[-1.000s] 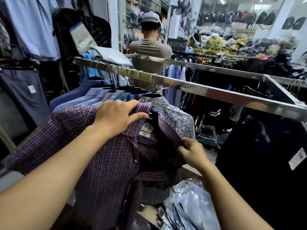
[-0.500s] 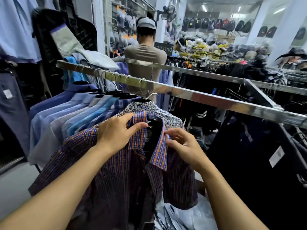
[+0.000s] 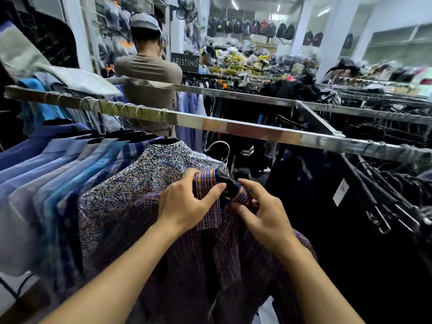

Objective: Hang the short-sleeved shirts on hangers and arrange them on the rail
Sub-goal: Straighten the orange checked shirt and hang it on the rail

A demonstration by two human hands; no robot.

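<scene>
A purple and orange plaid shirt (image 3: 187, 258) sits on a black hanger (image 3: 228, 183) whose metal hook (image 3: 218, 148) stands free below the steel rail (image 3: 233, 128). My left hand (image 3: 187, 206) grips the left side of the shirt's collar. My right hand (image 3: 264, 216) pinches the right side of the collar beside the hanger's neck. Just to the left hangs a dark floral-print shirt (image 3: 145, 178), and beyond it several blue shirts (image 3: 58, 164) on black hangers fill the rail's left part.
A person in a brown top (image 3: 149, 73) stands behind the rail with their back to me. Dark garments (image 3: 350, 206) with clip hangers hang on the right. A second rail (image 3: 233, 93) runs behind. Shelves of bags and packed clothes line the far wall.
The plaid shirt has risen closer to the rail and the hook now shows above the collar. My right hand moved from the shirt's front edge up to the collar.
</scene>
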